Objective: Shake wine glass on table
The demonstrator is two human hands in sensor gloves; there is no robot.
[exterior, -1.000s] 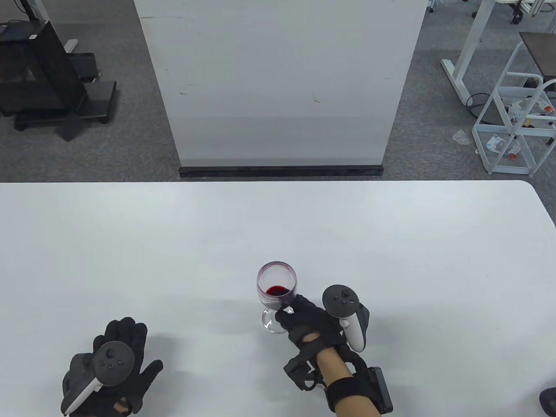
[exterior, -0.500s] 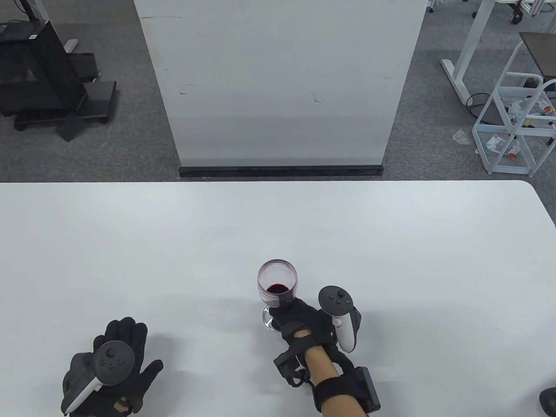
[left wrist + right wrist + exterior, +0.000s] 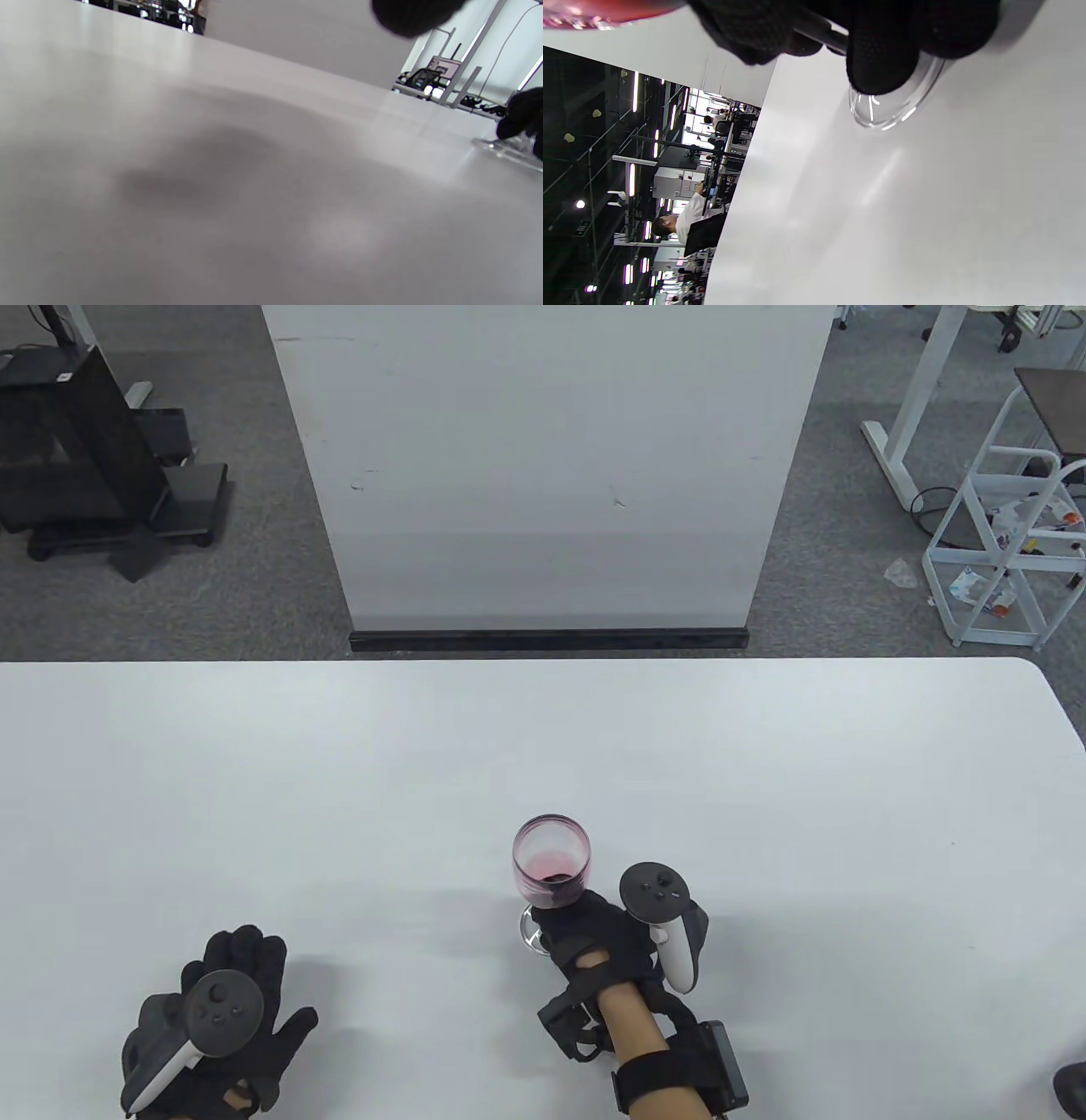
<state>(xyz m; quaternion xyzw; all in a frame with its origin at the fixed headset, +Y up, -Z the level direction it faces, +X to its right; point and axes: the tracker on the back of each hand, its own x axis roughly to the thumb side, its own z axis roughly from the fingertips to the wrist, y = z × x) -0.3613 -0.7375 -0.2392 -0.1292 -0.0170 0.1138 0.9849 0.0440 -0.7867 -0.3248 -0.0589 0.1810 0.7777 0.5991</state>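
Observation:
A clear wine glass [image 3: 551, 865] with a little red wine stands on the white table [image 3: 543, 746], near the front middle. My right hand [image 3: 585, 925] grips its stem just below the bowl. In the right wrist view the gloved fingers [image 3: 882, 63] close around the stem above the glass foot [image 3: 895, 106], which is on the table. The wine is smeared up the bowl's wall. My left hand [image 3: 225, 1022] lies flat and spread on the table at the front left, holding nothing. The foot also shows at the right edge of the left wrist view [image 3: 509, 150].
A white panel [image 3: 543, 466] with a black base stands beyond the table's far edge. A white wire rack [image 3: 1010, 534] is on the floor at the far right, dark equipment [image 3: 85, 458] at the far left.
The glass and my right hand shifted slightly to the right. The wine, pooled at the bottom before, now spreads thinly over the bowl. My left hand has not moved.

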